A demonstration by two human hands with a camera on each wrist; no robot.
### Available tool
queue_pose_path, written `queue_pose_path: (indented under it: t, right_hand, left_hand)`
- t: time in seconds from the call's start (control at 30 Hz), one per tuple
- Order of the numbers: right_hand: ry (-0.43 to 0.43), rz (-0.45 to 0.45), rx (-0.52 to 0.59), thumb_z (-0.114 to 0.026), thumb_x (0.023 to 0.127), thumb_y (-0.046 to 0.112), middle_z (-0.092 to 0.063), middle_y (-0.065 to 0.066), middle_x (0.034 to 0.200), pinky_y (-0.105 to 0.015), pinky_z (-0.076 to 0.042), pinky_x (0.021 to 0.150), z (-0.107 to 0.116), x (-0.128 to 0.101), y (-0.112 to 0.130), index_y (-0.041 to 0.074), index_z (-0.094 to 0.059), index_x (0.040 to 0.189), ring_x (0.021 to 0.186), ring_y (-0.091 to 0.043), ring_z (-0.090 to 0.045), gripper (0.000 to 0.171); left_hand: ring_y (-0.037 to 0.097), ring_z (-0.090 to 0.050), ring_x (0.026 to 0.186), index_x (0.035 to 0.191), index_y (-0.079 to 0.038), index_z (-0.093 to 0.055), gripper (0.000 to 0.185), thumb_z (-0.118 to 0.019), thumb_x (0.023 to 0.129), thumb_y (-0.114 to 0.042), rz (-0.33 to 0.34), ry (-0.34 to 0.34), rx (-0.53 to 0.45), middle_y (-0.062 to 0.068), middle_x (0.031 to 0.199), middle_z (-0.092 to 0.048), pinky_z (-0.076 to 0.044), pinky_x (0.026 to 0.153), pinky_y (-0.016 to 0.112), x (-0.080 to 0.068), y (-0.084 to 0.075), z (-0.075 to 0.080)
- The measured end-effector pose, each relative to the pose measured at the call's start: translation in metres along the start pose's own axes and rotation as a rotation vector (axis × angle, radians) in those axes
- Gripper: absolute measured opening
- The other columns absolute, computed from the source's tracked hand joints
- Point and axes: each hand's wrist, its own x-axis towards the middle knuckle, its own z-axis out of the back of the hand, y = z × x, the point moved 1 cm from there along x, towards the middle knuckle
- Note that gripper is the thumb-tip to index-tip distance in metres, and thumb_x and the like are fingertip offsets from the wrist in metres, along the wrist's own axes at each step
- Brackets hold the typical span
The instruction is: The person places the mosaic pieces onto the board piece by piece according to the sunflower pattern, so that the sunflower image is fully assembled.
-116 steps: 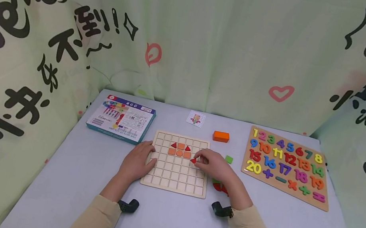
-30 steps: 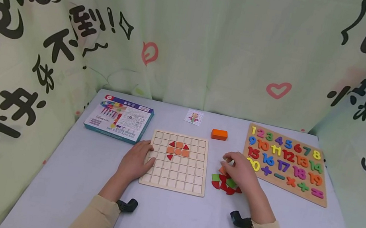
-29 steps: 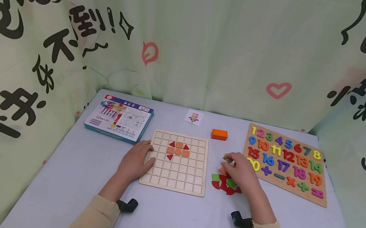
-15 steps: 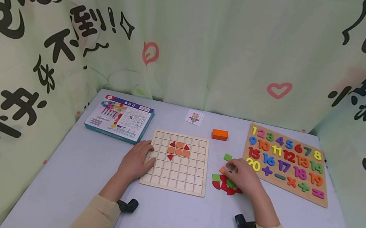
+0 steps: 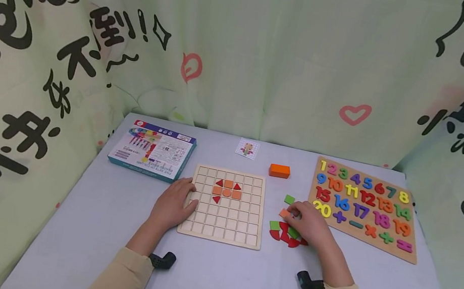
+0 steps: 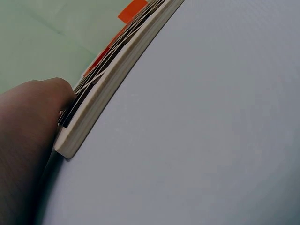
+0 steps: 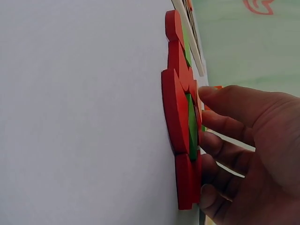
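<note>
A square wooden grid board [image 5: 224, 220] lies on the table. Near its top sit orange squares, an orange round piece [image 5: 227, 193] and 3 red triangular pieces [image 5: 216, 199]. My left hand [image 5: 173, 202] rests along the board's left edge, its thumb over the rim in the left wrist view. To the right of the board, my right hand [image 5: 308, 223] is at a small pile of red pieces [image 7: 176, 115] and green ones. Its fingertips are at an orange square [image 5: 284, 213]; whether they pinch it is hidden. The right wrist view shows thumb and fingers bent beside the pile.
A puzzle board with coloured numbers [image 5: 364, 207] lies at the right. At the back are an orange block [image 5: 279, 171], a small picture card [image 5: 247, 148] and, to the left, a flat box [image 5: 153, 149]. A lone green square [image 5: 289, 199] lies above the pile. Curtains enclose the table.
A red triangle was set on the board below the orange pieces. My right hand went from the board to the pile, then down from the lone green square. My left hand stayed put.
</note>
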Motion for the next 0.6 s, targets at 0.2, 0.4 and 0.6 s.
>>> queue_pose_path:
  t: [0.2,0.4,0.6]
  right_hand:
    - [0.002,-0.018,-0.011,-0.073,0.089,0.032,-0.06,-0.008,0.102,-0.025,-0.05,0.067,-0.002,0.001,-0.001,0.012,-0.067,0.113,0.089,-0.021,-0.054,0.032]
    - [-0.014,-0.045,-0.009,-0.073,0.088,0.031,-0.059,-0.009,0.104,-0.027,-0.053,0.069,-0.002,0.002,0.001,0.011,-0.065,0.114,0.091,-0.022,-0.055,0.034]
    - [-0.039,-0.014,0.001,-0.074,0.088,0.031,-0.06,-0.008,0.106,-0.028,-0.054,0.069,0.001,0.004,0.015,0.011,-0.065,0.116,0.093,-0.022,-0.055,0.036]
  left_hand:
    - [0.025,-0.039,0.144,0.125,-0.013,-0.058,0.042,-0.061,0.093,-0.039,0.003,0.002,-0.007,0.006,0.152,-0.045,-0.036,0.12,0.042,0.0,-0.002,0.001]
    - [0.026,-0.039,0.144,0.125,-0.012,-0.058,0.042,-0.06,0.093,-0.039,0.007,0.015,-0.016,0.007,0.152,-0.045,-0.035,0.12,0.042,0.0,-0.004,0.004]
    - [0.026,-0.039,0.144,0.125,-0.011,-0.059,0.042,-0.06,0.093,-0.039,0.003,0.016,-0.016,0.007,0.152,-0.045,-0.036,0.12,0.042,0.0,-0.004,0.005]
